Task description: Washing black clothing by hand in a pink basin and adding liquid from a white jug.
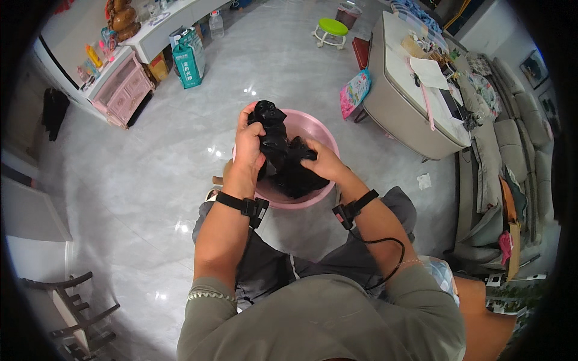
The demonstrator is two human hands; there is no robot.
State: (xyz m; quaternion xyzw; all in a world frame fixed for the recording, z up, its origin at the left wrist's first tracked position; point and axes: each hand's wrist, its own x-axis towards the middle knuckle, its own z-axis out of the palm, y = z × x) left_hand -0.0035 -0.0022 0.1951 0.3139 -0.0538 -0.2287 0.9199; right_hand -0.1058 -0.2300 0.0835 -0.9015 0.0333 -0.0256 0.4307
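A pink plastic basin [311, 121] stands on the floor between my knees. Above it I hold a black garment or cloth [276, 143], shiny and folded as if wet; its exact kind cannot be made out. My left hand [249, 137] grips the upper end, thumb across the front, at the basin's left rim. My right hand [323, 160] pinches another fold of the same fabric over the right side of the basin. The lower part of the fabric [300, 180] hangs down into the basin and hides most of its inside.
To the right stands a low table [393, 85] with papers and small items, beside a grey sofa [510, 135]. A pink-and-blue bag [355, 94] leans on the table. Farther off are a green-topped stool [333, 27], a teal bag [187, 61] and a pink cabinet [124, 88].
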